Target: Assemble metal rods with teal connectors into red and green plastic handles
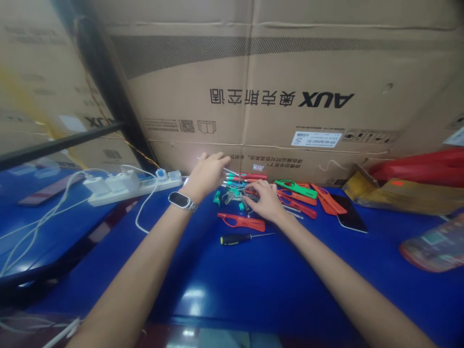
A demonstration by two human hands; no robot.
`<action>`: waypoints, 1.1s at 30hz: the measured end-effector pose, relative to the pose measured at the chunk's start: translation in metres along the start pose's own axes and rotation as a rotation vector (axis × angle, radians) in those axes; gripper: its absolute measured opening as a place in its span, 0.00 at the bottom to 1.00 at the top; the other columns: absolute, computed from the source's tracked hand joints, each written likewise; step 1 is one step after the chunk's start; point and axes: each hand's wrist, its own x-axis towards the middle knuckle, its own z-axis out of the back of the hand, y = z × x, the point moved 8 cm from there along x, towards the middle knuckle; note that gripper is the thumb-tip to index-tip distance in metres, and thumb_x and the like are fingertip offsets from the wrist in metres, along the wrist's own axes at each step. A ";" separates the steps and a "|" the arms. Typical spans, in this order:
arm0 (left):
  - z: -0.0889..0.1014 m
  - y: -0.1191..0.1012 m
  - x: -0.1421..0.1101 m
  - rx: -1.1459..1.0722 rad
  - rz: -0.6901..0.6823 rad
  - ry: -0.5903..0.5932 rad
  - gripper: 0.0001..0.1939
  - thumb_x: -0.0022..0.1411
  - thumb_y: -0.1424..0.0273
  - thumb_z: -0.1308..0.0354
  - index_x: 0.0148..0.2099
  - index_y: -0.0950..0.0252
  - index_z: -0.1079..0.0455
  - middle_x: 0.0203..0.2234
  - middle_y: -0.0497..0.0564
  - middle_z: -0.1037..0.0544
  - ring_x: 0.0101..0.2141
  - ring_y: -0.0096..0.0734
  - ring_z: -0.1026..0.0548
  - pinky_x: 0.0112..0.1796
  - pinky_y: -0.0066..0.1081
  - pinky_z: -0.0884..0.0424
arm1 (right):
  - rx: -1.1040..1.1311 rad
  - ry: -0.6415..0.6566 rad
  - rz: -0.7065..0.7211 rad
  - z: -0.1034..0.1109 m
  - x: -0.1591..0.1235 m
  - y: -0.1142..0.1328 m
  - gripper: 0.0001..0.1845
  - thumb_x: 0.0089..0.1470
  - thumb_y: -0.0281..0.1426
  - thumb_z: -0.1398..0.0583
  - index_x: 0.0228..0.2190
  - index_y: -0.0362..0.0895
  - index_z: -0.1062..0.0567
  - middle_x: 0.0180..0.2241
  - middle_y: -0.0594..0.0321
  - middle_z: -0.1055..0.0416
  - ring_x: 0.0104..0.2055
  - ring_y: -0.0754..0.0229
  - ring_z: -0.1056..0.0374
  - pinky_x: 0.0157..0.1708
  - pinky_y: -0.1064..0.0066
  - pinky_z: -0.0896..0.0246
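Note:
My left hand (210,170), with a wristband above it, is closed around a thin metal tube (231,171) at the back of the blue table. Its other end peeks out left of the fingers. My right hand (267,199) is at a pile of small green and clear parts (235,194), thumb and fingers apart, fingertips at the pile's right side. Whether it touches a part is hard to see. Just in front lie a red lighter casing (242,222) and a screwdriver (235,239). Beyond the right hand are a green lighter casing (296,188) and several red and orange ones (297,205).
A large cardboard box (181,63) walls off the back. On the left are a power strip (145,186) with white cables and a black metal frame (108,87). To the right are a phone (350,215), an open carton (409,195) and a plastic jar (435,246).

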 end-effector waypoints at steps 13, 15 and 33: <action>0.009 -0.006 -0.004 -0.092 0.048 -0.137 0.10 0.63 0.78 0.51 0.44 0.63 0.32 0.41 0.54 0.25 0.44 0.43 0.27 0.46 0.41 0.40 | 0.084 0.026 -0.177 -0.014 -0.005 -0.014 0.05 0.51 0.34 0.37 0.30 0.46 0.25 0.34 0.62 0.24 0.41 0.54 0.32 0.47 0.59 0.49; 0.005 -0.003 -0.008 -0.094 0.068 -0.150 0.09 0.64 0.77 0.51 0.44 0.63 0.32 0.42 0.54 0.25 0.44 0.42 0.27 0.46 0.41 0.40 | 0.110 0.015 -0.198 -0.011 -0.006 -0.017 0.04 0.50 0.32 0.39 0.31 0.46 0.27 0.31 0.64 0.24 0.37 0.55 0.31 0.48 0.59 0.48; -0.032 0.001 -0.033 -0.092 0.143 -0.133 0.08 0.68 0.72 0.49 0.44 0.61 0.29 0.40 0.52 0.24 0.42 0.41 0.26 0.40 0.38 0.39 | -0.360 0.302 0.163 -0.043 0.007 0.068 0.08 0.54 0.25 0.44 0.35 0.42 0.25 0.31 0.53 0.22 0.37 0.50 0.28 0.45 0.60 0.49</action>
